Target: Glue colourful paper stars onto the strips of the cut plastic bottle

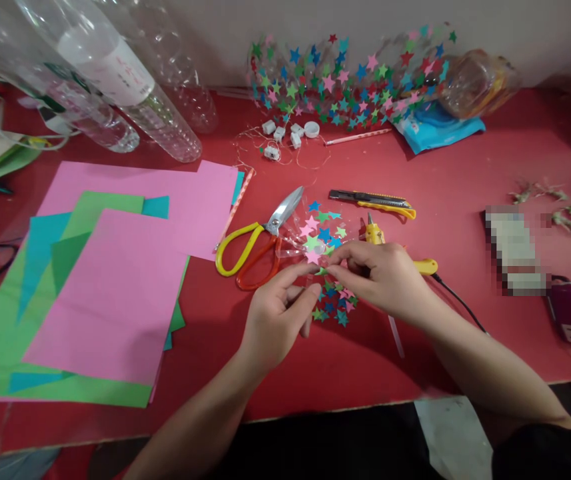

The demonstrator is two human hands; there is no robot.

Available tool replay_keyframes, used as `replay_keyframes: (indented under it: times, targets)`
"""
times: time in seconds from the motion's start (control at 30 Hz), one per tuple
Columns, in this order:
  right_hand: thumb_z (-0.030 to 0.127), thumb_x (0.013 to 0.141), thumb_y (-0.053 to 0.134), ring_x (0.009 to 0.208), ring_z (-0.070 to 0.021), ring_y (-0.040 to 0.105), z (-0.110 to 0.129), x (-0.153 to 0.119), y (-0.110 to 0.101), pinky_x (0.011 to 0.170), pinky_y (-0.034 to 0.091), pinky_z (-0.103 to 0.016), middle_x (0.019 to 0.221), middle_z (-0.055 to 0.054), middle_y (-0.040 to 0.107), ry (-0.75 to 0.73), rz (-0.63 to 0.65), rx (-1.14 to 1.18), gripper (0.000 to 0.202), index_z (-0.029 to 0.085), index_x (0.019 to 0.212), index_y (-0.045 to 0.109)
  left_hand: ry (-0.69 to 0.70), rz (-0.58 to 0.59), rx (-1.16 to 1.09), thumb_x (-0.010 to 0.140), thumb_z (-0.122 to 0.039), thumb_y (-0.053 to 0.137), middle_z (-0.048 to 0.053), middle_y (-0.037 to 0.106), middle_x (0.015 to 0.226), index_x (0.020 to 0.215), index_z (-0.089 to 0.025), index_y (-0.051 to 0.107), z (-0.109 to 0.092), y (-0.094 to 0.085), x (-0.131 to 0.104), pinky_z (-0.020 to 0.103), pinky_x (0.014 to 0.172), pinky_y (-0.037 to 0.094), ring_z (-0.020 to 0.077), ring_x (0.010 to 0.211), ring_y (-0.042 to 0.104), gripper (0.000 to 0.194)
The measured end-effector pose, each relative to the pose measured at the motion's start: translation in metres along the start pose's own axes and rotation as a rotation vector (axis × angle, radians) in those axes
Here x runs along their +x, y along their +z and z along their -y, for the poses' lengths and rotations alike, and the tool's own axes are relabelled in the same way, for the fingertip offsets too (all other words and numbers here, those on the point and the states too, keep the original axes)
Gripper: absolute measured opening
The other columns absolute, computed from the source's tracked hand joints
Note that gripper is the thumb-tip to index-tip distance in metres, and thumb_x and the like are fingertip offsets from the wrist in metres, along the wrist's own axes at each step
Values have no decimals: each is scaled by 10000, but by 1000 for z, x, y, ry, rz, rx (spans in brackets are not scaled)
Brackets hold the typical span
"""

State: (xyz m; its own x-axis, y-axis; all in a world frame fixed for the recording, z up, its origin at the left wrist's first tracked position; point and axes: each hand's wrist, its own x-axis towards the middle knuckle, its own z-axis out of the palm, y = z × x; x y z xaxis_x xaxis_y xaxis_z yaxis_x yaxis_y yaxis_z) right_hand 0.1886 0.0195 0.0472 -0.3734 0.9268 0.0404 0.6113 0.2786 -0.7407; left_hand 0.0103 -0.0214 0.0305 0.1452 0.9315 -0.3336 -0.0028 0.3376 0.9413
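"While the left hand [275,313] and right hand [390,277] hover over the paper stars [324,235], what's readable?"

"Pink writing marks the bottle label [126,72], too blurred to read."

"And the fingers?"

"On the left, thumb and forefinger are spread; on the right, they nearly meet beside a green star [321,271]. Whether they pinch it, I can't tell."

"Stars, and open room?"

"Between scissors [281,215] and glue gun [374,233]. Bare desk [205,340] shows from the coloured paper [110,293] to the left arm [200,413]."
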Motion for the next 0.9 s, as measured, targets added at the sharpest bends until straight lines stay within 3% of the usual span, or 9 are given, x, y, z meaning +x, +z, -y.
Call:
replay_keyframes:
  times: [0.37,0.9]
  targets:
    - [295,873,590,459,-48,446,4,-2,5,514,324,-184,518,67,514,23,-42,-95,160,183,845,699,-109,-18,23,866,-272,590,-103,485,358,1079,-153,637,-5,1,-1,172,349,257,45,305,362,249]
    - [312,873,555,457,-61,439,7,-5,13,523,284,-201,513,53,510,27,-46,-155,191,179,860,691,-111,-167,-73,774,-269,666,-114,403,311,786,-172,623,1,8,6,150,329,210,27,271,298,108]
